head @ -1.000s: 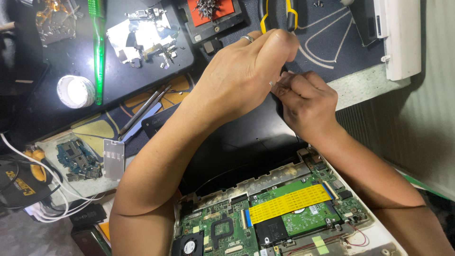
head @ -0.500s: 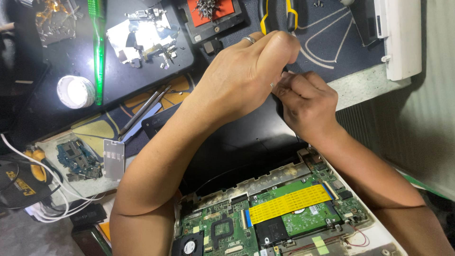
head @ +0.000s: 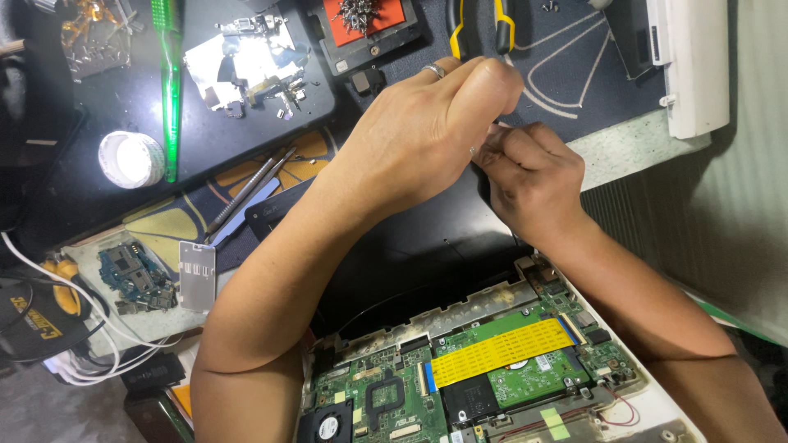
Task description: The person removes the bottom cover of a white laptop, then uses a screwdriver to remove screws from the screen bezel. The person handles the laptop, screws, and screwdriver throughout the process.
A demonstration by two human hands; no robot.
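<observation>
The left hand [head: 427, 123] and right hand [head: 529, 176] meet, fingers curled tight together above the opened laptop [head: 476, 369]; whether they pinch anything I cannot tell. Yellow-handled pliers [head: 480, 20] lie beyond the laptop on the desk [head: 591, 74].

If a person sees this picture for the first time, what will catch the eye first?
First, the left hand and right hand, pressed together at upper centre above a dark panel. Then the opened laptop at the bottom, with its green board and yellow ribbon cable. A glaring white tape roll lies left.
</observation>
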